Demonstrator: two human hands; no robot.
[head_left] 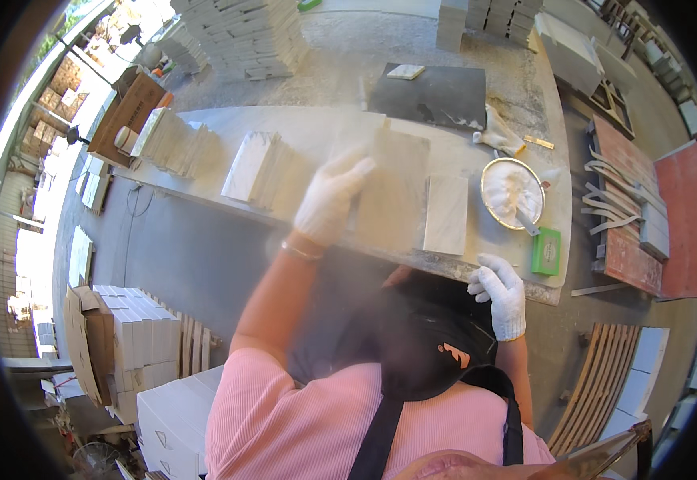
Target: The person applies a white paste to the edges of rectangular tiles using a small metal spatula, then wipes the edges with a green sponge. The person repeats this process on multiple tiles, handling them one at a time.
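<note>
My left hand (334,198), in a white knit glove, is over the worktable, fingers stretched toward the far right beside a dusty pale tile (400,180). Pale dust haze blurs its fingertips; I see no object in this hand. At the table's front edge, my right hand (499,294), also gloved, has its fingers loosely bent and apart, with nothing visible in them. Between the hands, a white marble-look tile (446,214) lies flat. A round bowl of white powder or paste (512,192) with a scraper (527,222) stands beyond my right hand, near a green box (547,252).
Upright tile stacks (254,168) stand left on the table, near a cardboard box (128,116). Behind lie a black board (432,96) and a spare glove (502,132). Boxes (136,328) are stacked at lower left, a wooden pallet (596,384) at lower right, a red bench (624,200) right.
</note>
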